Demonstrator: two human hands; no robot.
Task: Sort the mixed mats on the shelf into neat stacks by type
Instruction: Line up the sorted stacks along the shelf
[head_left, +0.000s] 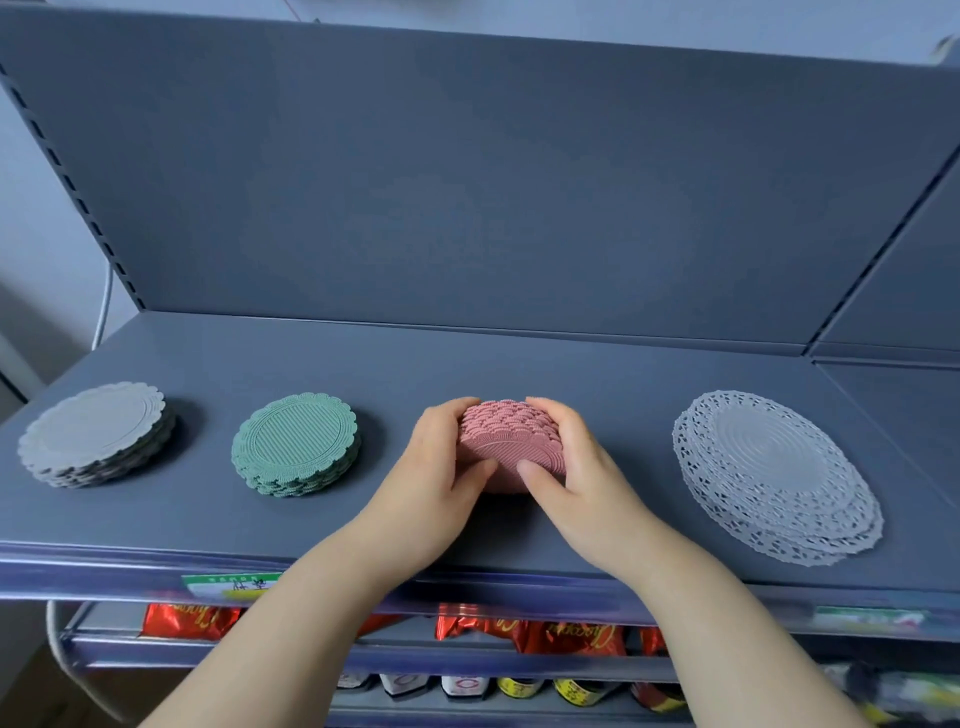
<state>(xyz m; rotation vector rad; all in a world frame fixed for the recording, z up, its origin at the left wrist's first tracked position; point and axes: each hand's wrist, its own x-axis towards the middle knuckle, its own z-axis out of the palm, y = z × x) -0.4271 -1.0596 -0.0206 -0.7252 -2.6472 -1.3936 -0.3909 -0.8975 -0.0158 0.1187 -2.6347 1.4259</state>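
The stack of round pink scalloped silicone mats is clasped between the left hand and right hand; edges should be squared evenly before release.

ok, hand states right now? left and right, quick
Left hand: closed, fingers curled round the left side of the pink stack.
Right hand: closed, fingers curled round the right side of the pink stack.

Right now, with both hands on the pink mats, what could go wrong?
1. The pink mat stack is fanned and tilted between the left hand and right hand; mats could slip out and scatter.
2. The white lace mat stack is splayed near the front edge of the shelf; a nudge might spill it.
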